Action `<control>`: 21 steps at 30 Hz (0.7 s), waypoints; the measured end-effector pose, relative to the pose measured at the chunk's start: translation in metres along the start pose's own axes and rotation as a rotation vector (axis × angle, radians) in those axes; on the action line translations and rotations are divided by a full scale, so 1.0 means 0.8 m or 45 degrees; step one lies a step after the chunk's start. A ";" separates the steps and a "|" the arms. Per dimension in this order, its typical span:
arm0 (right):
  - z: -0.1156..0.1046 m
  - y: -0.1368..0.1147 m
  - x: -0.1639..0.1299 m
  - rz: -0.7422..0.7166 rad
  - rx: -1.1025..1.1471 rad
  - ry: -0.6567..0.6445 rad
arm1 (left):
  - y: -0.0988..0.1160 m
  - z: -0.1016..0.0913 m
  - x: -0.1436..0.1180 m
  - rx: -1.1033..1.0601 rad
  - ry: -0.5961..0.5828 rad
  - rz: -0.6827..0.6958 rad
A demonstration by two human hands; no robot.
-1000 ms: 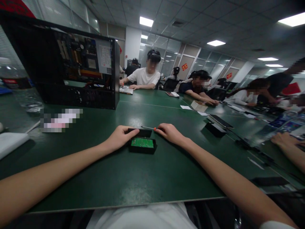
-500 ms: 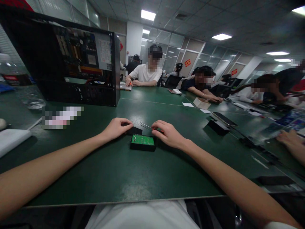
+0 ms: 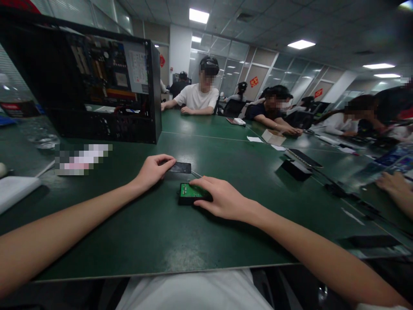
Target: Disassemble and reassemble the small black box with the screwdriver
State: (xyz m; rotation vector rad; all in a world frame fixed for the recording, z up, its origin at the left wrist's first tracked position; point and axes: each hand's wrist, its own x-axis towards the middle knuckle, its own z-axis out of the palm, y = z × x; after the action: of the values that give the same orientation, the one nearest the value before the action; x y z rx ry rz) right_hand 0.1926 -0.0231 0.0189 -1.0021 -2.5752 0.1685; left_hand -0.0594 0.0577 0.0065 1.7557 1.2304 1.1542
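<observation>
Our right hand (image 3: 222, 200) lay flat, covering the circuit board (image 3: 187, 191); left hand (image 3: 154, 170) pinched the black lid (image 3: 180, 167). Pressing down risked cracking the board mid-worktop (image 3: 180, 241).

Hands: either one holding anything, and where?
Left hand pinches the black cover by its left end. Right hand lies on the green board; grip cannot be told.

Right hand (image 3: 222, 200) covers the circuit board (image 3: 187, 191); left hand (image 3: 153, 170) grips a black cover (image 3: 180, 167).

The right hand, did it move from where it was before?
Yes. The right hand came toward the person, off the screwdriver and onto the green board, which stays put on the table.
</observation>
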 end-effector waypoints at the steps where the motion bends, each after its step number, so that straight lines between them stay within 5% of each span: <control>1: -0.008 -0.002 -0.003 -0.004 0.005 0.014 | 0.003 0.002 -0.003 -0.033 -0.004 -0.014; 7: -0.088 0.024 -0.065 0.240 -0.160 0.363 | 0.022 0.024 -0.032 -0.146 -0.211 -0.097; 13: -0.149 0.147 -0.222 0.984 -0.554 0.625 | 0.036 0.037 -0.049 -0.131 -0.446 -0.106; 17: -0.155 0.218 -0.327 1.578 -0.738 0.509 | 0.038 0.038 -0.046 -0.130 -0.550 -0.182; 21: -0.144 0.253 -0.384 1.756 -0.616 0.406 | 0.041 0.038 -0.044 -0.219 -0.574 -0.280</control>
State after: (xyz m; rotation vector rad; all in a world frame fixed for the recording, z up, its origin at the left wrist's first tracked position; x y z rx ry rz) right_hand 0.5723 -0.0823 -0.0147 -2.5337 -1.2432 -0.2653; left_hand -0.0253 0.0122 0.0150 1.5917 0.9865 0.6667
